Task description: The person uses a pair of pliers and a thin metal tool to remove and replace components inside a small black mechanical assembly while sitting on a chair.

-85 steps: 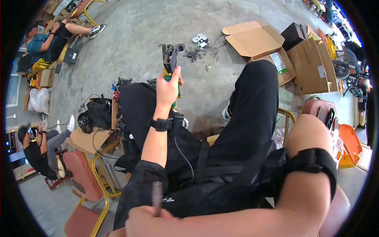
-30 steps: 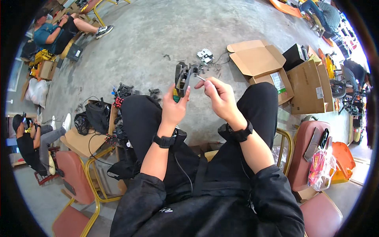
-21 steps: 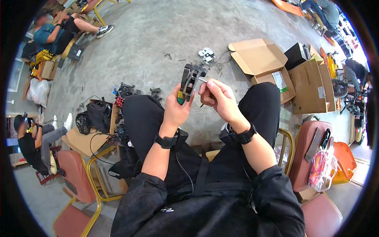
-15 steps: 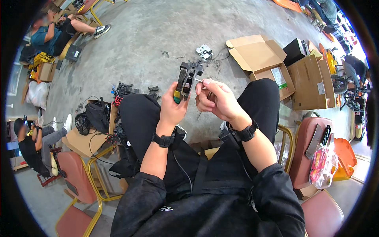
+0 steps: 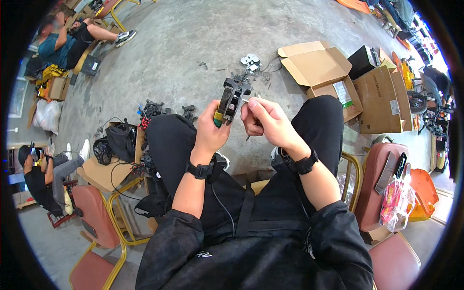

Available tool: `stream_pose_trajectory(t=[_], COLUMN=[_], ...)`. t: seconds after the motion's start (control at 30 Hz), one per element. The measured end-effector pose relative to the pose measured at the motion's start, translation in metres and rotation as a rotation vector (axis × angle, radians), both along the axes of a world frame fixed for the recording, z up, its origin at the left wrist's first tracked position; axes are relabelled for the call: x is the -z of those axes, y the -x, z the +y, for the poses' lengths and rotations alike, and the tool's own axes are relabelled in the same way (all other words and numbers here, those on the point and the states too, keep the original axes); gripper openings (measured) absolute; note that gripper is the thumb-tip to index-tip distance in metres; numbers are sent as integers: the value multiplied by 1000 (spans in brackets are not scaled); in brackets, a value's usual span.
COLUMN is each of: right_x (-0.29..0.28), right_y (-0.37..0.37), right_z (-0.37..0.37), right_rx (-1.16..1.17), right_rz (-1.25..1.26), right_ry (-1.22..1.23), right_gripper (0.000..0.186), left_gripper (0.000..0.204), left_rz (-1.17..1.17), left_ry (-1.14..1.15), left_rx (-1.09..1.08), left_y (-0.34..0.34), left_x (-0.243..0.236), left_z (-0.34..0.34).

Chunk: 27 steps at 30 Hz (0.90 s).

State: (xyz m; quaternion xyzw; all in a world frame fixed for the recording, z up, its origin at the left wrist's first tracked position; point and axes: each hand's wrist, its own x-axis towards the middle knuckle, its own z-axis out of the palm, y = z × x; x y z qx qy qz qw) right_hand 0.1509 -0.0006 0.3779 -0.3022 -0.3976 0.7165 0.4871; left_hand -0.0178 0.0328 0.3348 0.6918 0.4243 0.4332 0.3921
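Observation:
My left hand (image 5: 212, 131) is closed around a black mechanical part (image 5: 233, 99) with a green and yellow section (image 5: 219, 118), held upright above my knees. Just to its right my right hand (image 5: 273, 126) pinches a thin metal rod (image 5: 245, 101) at the part's side; another thin shaft pokes out below my curled fingers, mostly hidden by them. Beyond my hands, small dark pieces and a silver metal part (image 5: 251, 63) with a cable lie on the concrete floor.
Open cardboard boxes (image 5: 378, 96) stand at right. Chairs (image 5: 95, 210) flank me, the right one holding a plastic bag (image 5: 394, 205). A black bag (image 5: 121, 141) and dark parts lie at left. Co-workers (image 5: 58, 43) sit at left and upper right.
My right hand rose from near my body to beside the black part, where it now makes small finger movements. My left hand turned the part slightly and sits a little lower than earlier.

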Motion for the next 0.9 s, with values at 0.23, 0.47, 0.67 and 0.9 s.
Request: stream_pose_trajectory(t=[0.23,0.47,0.67,0.9], right_x=[-8,-4,-10,3], right_y=[-1,-3,-1,4], right_z=[-1,4,-1,1], right_rx=[375,533,341,165], right_rz=[-906,-1150,-818,-209], right_ry=[-559,-856,-364,-70], right_gripper=[11,11,14,33], left_gripper=[14,16,18,14], left_rz=[-70,-156,-142,-146], left_ry=[243,342,351,295], left_rx=[104,133,100,36], left_y=[-3,0,-2,-3], left_x=[-11,0,-4,-7], left_z=[-6,-4,-4,-5])
